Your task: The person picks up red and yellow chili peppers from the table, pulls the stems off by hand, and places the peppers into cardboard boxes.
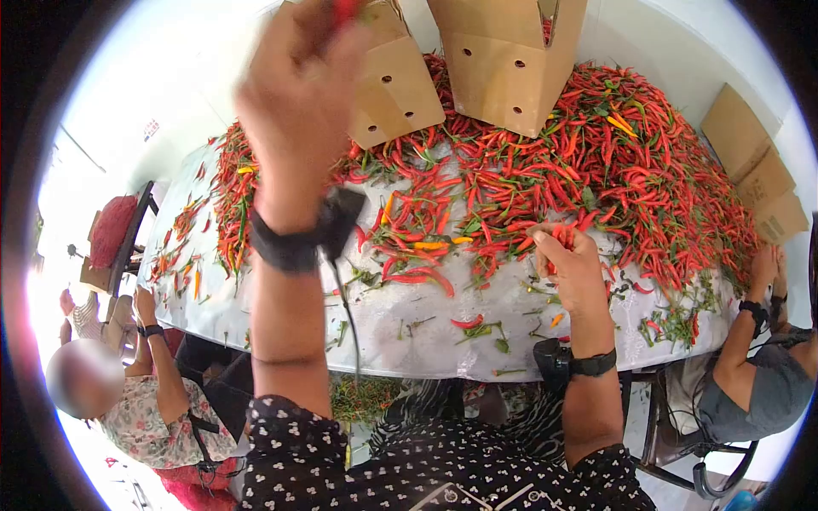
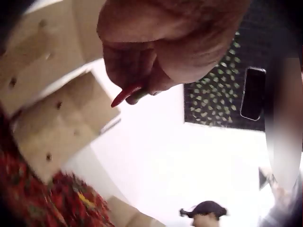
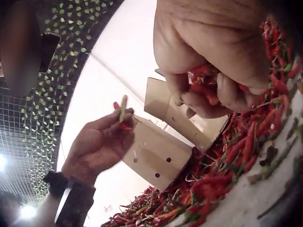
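Observation:
My left hand (image 1: 298,111), blurred, is raised high over the table in front of the left cardboard box (image 1: 396,89). Its fingers pinch a few chilies; a red chili (image 2: 124,97) pokes out beneath the fingertips, and a paler greenish one (image 3: 123,108) shows in the right wrist view. Low over the near side of the pile, my right hand (image 1: 575,268) grips a small bunch of red chilies (image 3: 203,85) in its curled fingers. Beyond it spreads a big heap of red chilies (image 1: 630,162) with green stems and a few yellow-orange ones.
A second cardboard box (image 1: 503,72) stands in the heap. Loose stems and leaves (image 1: 486,332) are scattered over the pale-covered table (image 1: 400,353). One person (image 1: 162,383) sits at the left, another (image 1: 767,383) at the right beside an upright cardboard piece (image 1: 758,175).

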Demonstrator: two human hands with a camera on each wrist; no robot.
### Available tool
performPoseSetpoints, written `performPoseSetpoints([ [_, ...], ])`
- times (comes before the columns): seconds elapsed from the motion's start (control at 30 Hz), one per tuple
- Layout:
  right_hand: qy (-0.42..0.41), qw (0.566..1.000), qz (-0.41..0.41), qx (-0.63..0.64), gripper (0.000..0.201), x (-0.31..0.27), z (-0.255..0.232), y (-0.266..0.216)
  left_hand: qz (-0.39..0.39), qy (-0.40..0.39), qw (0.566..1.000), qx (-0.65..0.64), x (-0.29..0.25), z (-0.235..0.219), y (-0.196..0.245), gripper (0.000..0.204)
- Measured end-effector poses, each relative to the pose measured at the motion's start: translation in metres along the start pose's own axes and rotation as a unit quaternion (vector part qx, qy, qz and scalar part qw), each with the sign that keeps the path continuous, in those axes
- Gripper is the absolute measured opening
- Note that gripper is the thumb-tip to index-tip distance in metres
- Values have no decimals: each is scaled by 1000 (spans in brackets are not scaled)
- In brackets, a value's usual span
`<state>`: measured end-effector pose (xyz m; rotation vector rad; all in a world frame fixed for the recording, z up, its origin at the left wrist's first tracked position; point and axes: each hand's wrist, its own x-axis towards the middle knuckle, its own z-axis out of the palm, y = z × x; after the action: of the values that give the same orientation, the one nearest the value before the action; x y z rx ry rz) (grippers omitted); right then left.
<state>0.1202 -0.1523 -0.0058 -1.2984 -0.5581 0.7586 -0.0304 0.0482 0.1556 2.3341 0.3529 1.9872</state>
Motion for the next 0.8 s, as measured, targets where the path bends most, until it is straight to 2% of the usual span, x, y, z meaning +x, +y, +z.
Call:
performPoseSetpoints([
  [0.03, -6, 1000, -2, -9, 20, 0, 0, -1, 44, 35, 998, 42, 23, 0, -23, 24],
  [0.07, -7, 1000, -1, -9, 20, 0, 0, -1, 69, 64, 994, -62, 44, 6, -24, 18],
  [0.1, -6, 1000, 0, -7, 20, 1, 0, 0, 94, 50, 994, -38, 59, 8, -36, 18],
  [0.13, -5, 1000, 1, -5, 20, 1, 0, 1, 67, 4, 996, 59, 68, 5, -42, 14],
  [0.17, -6, 1000, 1, -4, 20, 1, 0, 1, 3, -54, 987, 150, 74, 8, -51, 13],
  [0.23, -3, 1000, 8, -9, 19, 1, -1, 1, 75, -154, 942, 287, 73, 12, -80, 13],
  [0.27, -3, 1000, 8, -8, 19, 1, -1, 1, 76, -154, 942, 287, 67, 14, -89, 13],
  [0.33, -12, 1000, 7, 10, 18, 2, -2, 2, 125, -51, 957, 255, 52, 12, -76, 22],
  [0.4, -13, 1000, 1, 12, 18, 1, -2, 1, 86, -78, 971, 207, 15, 15, -43, 15],
  [0.43, -19, 1000, -6, 12, 18, 1, -1, 0, -54, -167, 981, 79, -12, 20, -22, 15],
  [0.47, -18, 1000, -5, 11, 18, 0, 0, -1, 27, -256, 956, 143, -36, 25, -5, 15],
  [0.5, -15, 1000, -5, 15, 18, -1, 1, -2, 70, -295, 953, 0, -64, 36, -6, 16],
  [0.53, -13, 1000, -5, 19, 17, -1, 1, -2, 106, -349, 929, -65, -89, 48, 1, 15],
  [0.6, -10, 1000, -4, 19, 18, -1, 0, -2, 64, -526, 840, -115, -122, 59, 7, 24],
  [0.7, 3, 1000, -2, 12, 18, -4, 0, -3, 30, -562, 825, -57, -151, 70, 4, 25],
  [0.8, -1, 1000, -4, 14, 19, -3, -1, -5, 37, -565, 824, -8, -160, 77, -6, 25],
])
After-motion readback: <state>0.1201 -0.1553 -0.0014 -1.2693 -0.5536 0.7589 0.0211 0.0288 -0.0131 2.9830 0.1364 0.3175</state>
